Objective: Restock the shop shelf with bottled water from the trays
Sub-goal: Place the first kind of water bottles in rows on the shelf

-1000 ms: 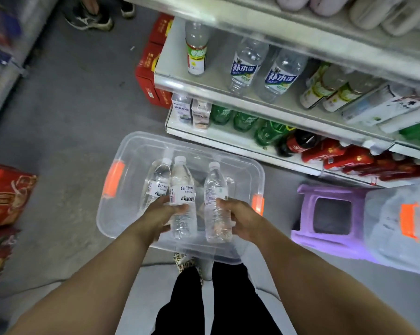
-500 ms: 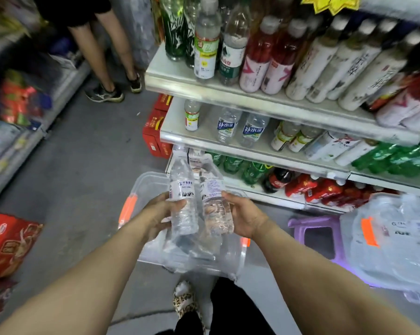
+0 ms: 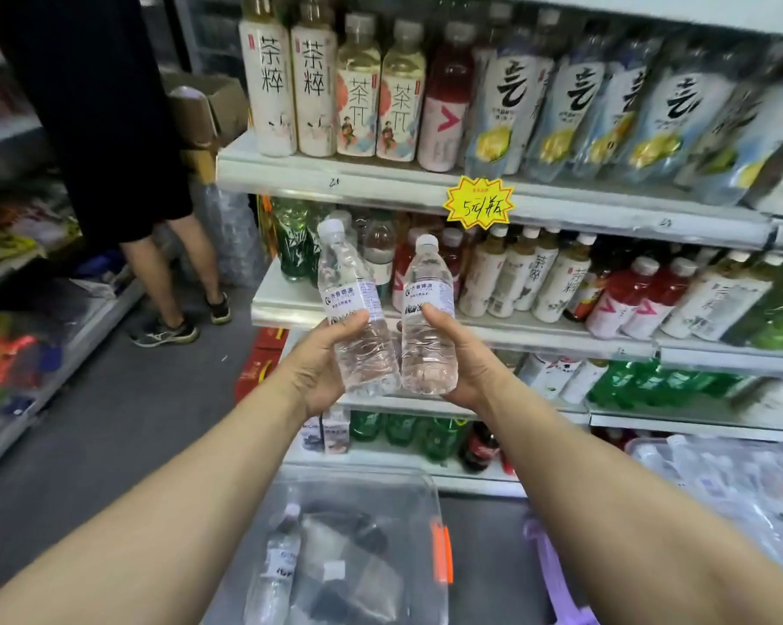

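Water bottles (image 3: pixel 358 327) (image 3: pixel 428 322) have risen since half a second ago from just over the clear tray (image 3: pixel 380 489), now at 6 o'clock, to the shelf (image 3: pixel 286 304) edge at 12 o'clock. With arms outstretched, our left hand (image 3: pixel 322 363) and right hand (image 3: pixel 466 358) each grip one low down, thumbs across the front, the bottles touching.

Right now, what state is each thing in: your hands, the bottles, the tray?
left hand, grips left bottle
right hand, grips right bottle
left bottle, capped, leaning left, held before the shelf
right bottle, capped, upright
floor tray, holds one loose bottle
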